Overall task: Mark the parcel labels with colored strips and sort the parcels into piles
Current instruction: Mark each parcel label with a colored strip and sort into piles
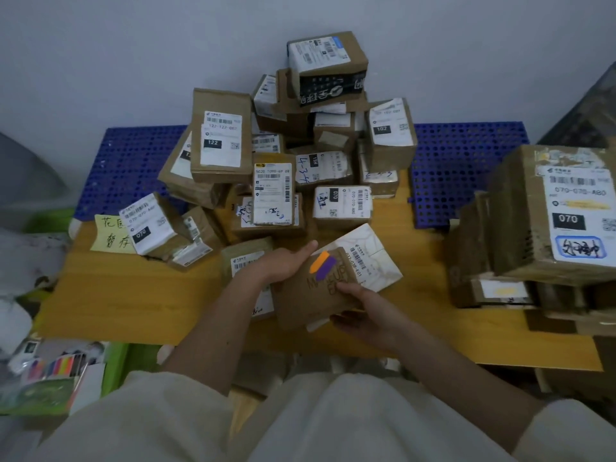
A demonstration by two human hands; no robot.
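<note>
Head view: left hand point(286, 265) and right hand point(363, 305) are both gripping a brown parcel point(310, 295) bearing orange and purple strips point(323, 265); tilting it carelessly risks nudging the leaning parcel heap point(266, 155).

Two hands, the left hand point(286, 265) and the right hand point(363, 306), are holding one brown parcel point(313, 295) that is carrying two colored strips, one orange strip point(319, 261) and one purple strip point(326, 268). Roughly twenty parcels are sitting in the far heap point(283, 155), several more in the right pile point(533, 228). One yellow note point(111, 233) is lying at left.
</note>
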